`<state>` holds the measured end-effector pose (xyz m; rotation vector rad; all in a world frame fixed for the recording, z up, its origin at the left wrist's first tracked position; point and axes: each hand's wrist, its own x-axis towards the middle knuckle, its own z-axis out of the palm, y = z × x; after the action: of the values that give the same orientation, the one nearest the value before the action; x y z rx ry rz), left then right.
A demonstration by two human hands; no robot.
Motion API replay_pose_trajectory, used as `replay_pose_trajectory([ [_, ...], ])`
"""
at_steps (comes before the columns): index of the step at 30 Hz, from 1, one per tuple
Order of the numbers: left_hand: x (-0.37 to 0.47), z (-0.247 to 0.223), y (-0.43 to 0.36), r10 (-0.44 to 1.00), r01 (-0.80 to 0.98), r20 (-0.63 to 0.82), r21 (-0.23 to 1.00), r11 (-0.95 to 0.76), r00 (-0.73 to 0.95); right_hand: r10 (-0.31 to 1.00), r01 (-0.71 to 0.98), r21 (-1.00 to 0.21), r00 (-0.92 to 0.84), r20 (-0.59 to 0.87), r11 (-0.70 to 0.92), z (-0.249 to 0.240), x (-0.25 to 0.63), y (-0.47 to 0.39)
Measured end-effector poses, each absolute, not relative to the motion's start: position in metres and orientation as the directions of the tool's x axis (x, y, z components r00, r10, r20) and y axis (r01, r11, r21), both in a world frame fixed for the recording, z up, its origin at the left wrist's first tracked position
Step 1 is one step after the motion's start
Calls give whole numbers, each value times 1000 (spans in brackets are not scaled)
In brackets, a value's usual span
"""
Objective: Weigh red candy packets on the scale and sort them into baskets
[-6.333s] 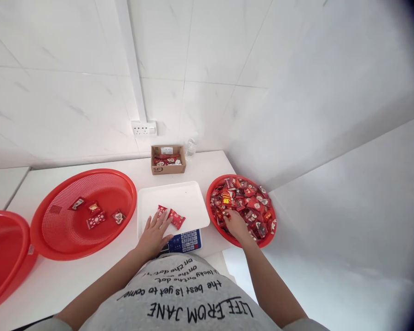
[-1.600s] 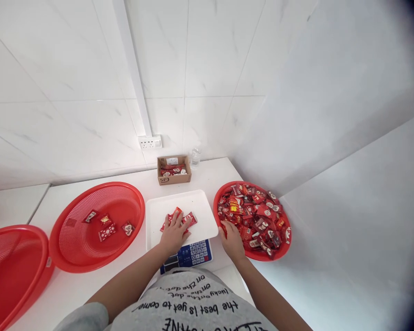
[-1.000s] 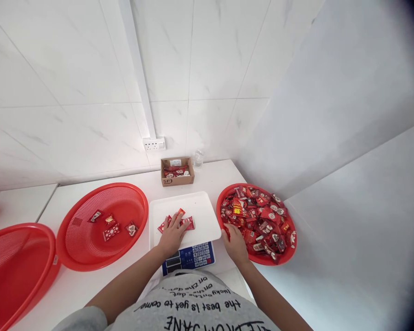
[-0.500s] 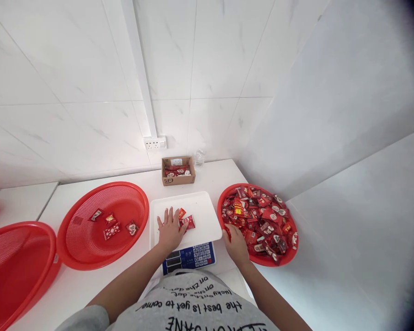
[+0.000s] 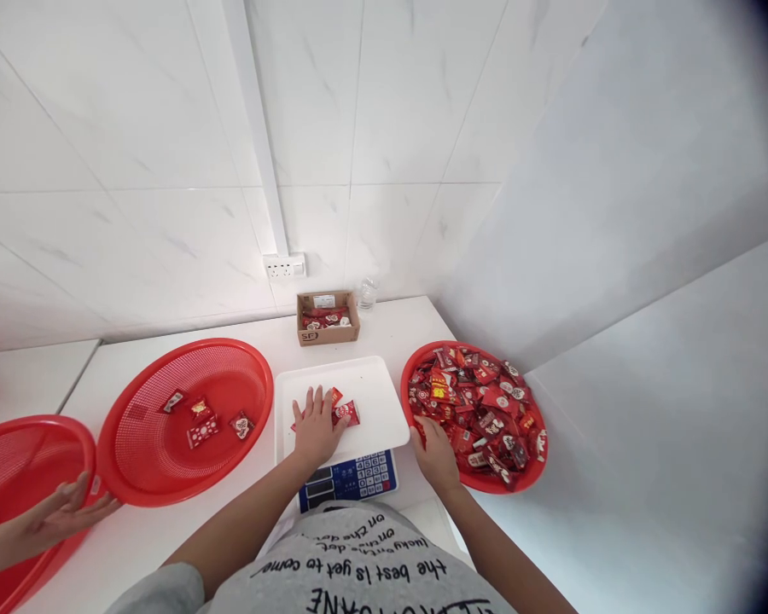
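My left hand (image 5: 317,433) lies spread over several small red wrapped packets (image 5: 346,414) on a white scale tray (image 5: 381,405), partly covering them. Below the tray shows the blue keypad panel of a weighing scale (image 5: 362,477). My right hand (image 5: 436,456) is at the near-left rim of a red plastic basket (image 5: 546,443), its fingers curled over the edge. Red and dark wrapped packets (image 5: 486,409) fill that basket.
Left of the tray, another red basket (image 5: 128,477) holds several packets. A third red basket (image 5: 57,431) stands farther left, with another person's hand (image 5: 70,507) over it. Behind the tray are a cardboard box (image 5: 328,335) of packets and a clear plastic item (image 5: 367,294) by the wall.
Another person's hand has come in from the left, over the leftmost basket. Both my hands stay at nearly the same places. The view has shifted slightly.
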<state>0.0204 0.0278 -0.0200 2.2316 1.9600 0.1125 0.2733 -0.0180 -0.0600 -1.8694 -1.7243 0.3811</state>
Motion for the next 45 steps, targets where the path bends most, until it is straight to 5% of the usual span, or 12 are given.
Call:
replay_pose_trajectory([
  [8, 23, -29, 34, 987, 972, -33, 177, -152, 160, 975, 815, -579, 146, 166, -24, -58, 273, -18],
  [17, 9, -29, 41, 908, 897, -11, 165, -411, 418, 976, 821, -570, 140, 168, -20, -59, 273, -19],
  [25, 17, -27, 22, 941, 927, -3, 170, -334, 339, 978, 825, -564, 136, 156, -25, -58, 273, -18],
  [33, -17, -9, 41, 697, 704, -134, 259, -662, 705, 981, 829, -558, 137, 136, -39, -57, 273, -19],
  [36, -22, -4, 41, 773, 768, -101, 250, -590, 627, 983, 825, -563, 141, 115, -53, -57, 273, -20],
  [41, 5, -15, 26, 976, 959, -83, 223, -177, 199, 983, 829, -556, 147, 109, -63, -55, 272, -20],
  [45, 18, -22, 22, 966, 955, -86, 194, -223, 243, 985, 829, -556, 144, 95, -67, -52, 271, -20],
])
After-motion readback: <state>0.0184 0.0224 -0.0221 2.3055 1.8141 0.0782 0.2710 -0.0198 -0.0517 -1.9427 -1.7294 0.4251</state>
